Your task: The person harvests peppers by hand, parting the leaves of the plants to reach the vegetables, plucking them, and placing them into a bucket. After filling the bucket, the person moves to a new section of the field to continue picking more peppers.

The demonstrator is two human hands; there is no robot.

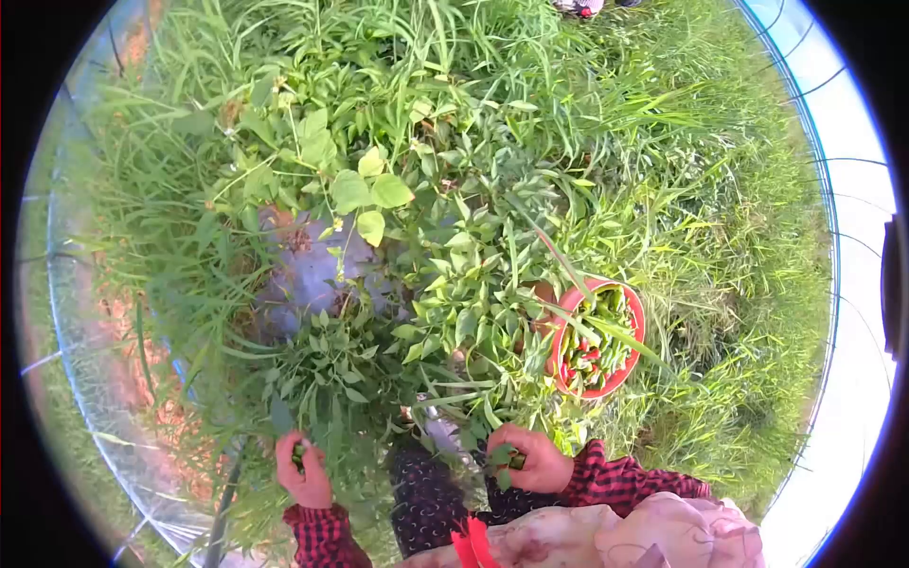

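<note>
My left hand (305, 478) is closed around green peppers (298, 456), low on the left beside a leafy pepper plant (331, 364). How many peppers it holds I cannot make out. In front of my body, my right hand (538, 462) is curled round a dark green pepper (517, 461), with a few leaves showing at the fingers. A red bucket (570, 299) stands among the plants, up and to the right of my right hand. Inside it lie many green chili peppers (615, 308) and some red ones (589, 355). Grass blades hang across its opening.
Dense pepper plants (473, 275) and tall grass (739, 237) surround me. Grey-white ground sheeting (317, 270) shows between the plants. Clear plastic film of a tunnel (857, 275) curves along both sides. Part of another person (582, 8) shows at the top edge.
</note>
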